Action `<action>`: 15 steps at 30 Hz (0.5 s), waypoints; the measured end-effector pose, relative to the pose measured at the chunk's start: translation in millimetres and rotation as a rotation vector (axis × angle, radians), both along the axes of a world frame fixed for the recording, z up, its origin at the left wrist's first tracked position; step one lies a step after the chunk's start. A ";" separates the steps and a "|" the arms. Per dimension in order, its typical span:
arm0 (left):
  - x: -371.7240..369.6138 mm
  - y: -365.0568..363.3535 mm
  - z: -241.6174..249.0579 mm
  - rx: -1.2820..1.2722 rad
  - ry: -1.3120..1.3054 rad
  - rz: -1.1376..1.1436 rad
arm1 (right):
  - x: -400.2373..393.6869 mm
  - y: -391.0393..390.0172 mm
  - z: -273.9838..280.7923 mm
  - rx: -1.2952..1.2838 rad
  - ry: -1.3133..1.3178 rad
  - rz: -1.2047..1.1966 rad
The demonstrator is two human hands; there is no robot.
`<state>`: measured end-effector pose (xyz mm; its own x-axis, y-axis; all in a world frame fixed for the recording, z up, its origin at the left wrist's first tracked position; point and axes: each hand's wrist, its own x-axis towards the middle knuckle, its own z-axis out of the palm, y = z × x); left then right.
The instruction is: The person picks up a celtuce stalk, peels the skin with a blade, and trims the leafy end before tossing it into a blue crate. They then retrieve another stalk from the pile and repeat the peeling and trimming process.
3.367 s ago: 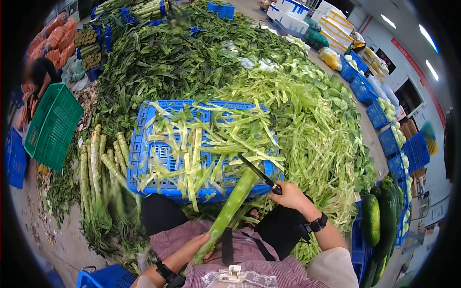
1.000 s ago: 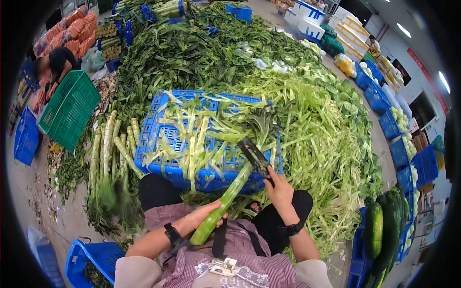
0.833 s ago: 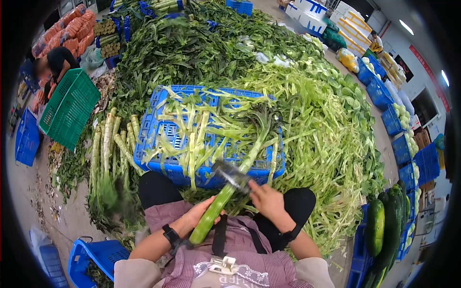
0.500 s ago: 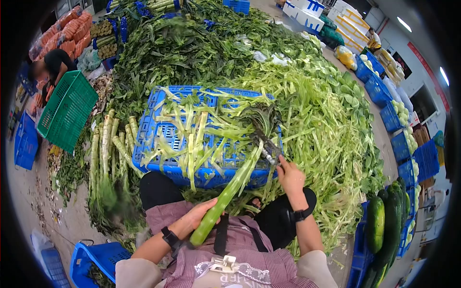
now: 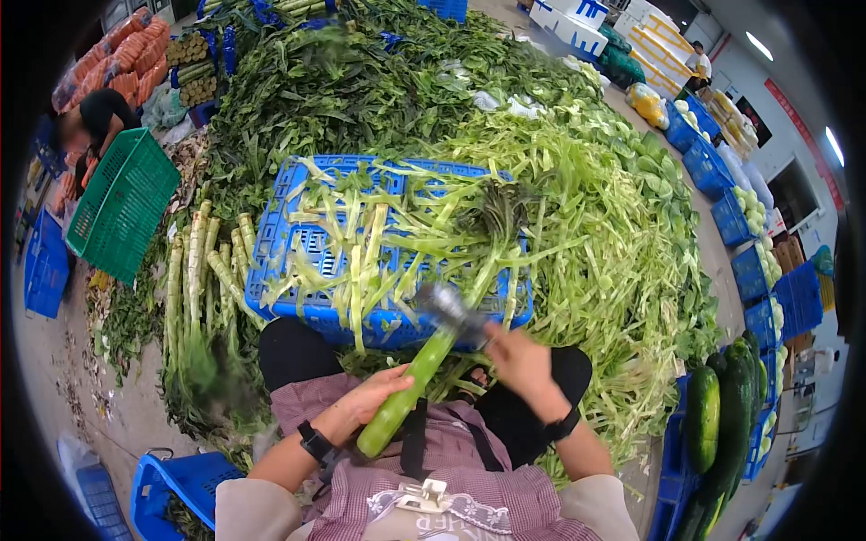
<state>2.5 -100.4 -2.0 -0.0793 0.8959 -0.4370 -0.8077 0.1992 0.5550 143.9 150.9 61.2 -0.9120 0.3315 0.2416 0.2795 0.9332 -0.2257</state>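
Observation:
My left hand (image 5: pixel 377 395) is closed around the lower part of a pale green celtuce stem (image 5: pixel 390 420), whose thick end points toward my lap. The stem slants up and away, and its dark leafy tip (image 5: pixel 502 212) lies over the far right of a blue crate (image 5: pixel 388 335). In my right hand (image 5: pixel 525 368) is a peeler (image 5: pixel 447 308), blurred by motion, held across the stem just past its middle. Long peel strips (image 5: pixel 356 288) are strewn over the slatted crate top in front of my knees.
Unpeeled celtuce stems (image 5: pixel 194 261) lie at the left. Leaves (image 5: pixel 334 99) and peelings (image 5: pixel 604 270) heap up beyond and right of the crate. A person bends by a green basket (image 5: pixel 126 207). Large green gourds (image 5: pixel 735 415) fill a crate at right; a blue basket (image 5: pixel 185 482) stands front left.
My right hand has brought the peeler from near the leafy tip down the stem toward me. My left hand keeps its hold on the celtuce near the thick end.

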 end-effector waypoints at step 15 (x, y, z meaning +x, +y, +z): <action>-3.9 10.7 28.3 0.039 0.179 0.059 | -7.5 -22.9 -7.7 -0.384 0.008 -0.015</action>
